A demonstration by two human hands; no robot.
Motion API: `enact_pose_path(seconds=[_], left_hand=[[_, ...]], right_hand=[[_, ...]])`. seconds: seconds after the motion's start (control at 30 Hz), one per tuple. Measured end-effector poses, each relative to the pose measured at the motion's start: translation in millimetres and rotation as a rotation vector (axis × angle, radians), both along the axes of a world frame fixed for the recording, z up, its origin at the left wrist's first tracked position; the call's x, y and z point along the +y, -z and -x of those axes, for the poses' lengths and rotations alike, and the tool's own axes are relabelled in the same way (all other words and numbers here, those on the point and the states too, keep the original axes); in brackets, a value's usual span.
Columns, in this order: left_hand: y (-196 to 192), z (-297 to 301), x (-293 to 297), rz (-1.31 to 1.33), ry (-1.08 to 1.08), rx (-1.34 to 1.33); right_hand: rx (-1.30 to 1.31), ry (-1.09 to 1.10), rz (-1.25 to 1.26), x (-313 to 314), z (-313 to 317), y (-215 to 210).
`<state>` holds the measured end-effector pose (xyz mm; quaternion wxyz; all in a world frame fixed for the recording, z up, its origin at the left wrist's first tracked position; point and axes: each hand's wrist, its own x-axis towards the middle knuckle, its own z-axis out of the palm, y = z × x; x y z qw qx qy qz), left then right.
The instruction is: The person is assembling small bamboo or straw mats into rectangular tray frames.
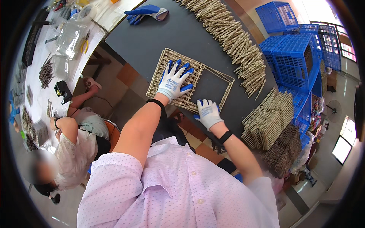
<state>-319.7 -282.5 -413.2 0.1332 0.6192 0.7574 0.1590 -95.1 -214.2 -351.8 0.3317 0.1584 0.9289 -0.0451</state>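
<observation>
A rectangular frame of twisted, straw-coloured strands (225,99) lies on the dark table. Rows of twisted sticks (165,65) fill its left part, while its right part shows bare tabletop. My left hand (174,81), in a white glove with blue fingertips, lies over these rows with fingers spread. At the near edge, to the right, my right hand (208,112) is gloved alike. Its fingers bend over the frame's near rail and appear to hold it; the fingertips' underside is hidden.
Loose twisted sticks (232,36) form a long row along the table's far right. Stacked woven panels (270,117) stand at right, near blue plastic crates (291,57). A blue glove (146,13) lies at the back. A person (81,148) sits left by a white table (93,32).
</observation>
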Motion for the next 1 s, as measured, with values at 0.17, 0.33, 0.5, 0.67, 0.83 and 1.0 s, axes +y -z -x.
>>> enact_pose_path(seconds=[0.17,0.33,0.5,0.67,0.83,1.0], left_hand=[[-1.8,-2.3,-0.3,0.063,0.005,0.042],[-3.4,-3.9,-2.6,0.01,-0.019,0.006],[-9.8,5.6,-3.5,-0.09,-0.043,-0.203],[-17.0,26.9,-47.0,-0.201,-0.554,-0.047],[-6.1,35.0,-68.2,0.177,-0.879,-0.651],[-5.7,46.6,-79.2,0.188,-0.756,-1.481]], right_hand=[[-0.012,0.225,0.091,-14.3,-17.2,27.0],[-0.113,0.336,0.272,4.8,0.0,8.5],[-0.133,0.388,0.393,20.2,6.3,-2.0],[-0.072,0.343,0.413,27.0,-2.0,-5.6],[-0.011,0.348,0.387,27.2,-9.1,-22.1],[0.155,0.297,0.333,27.7,-20.0,-28.5]])
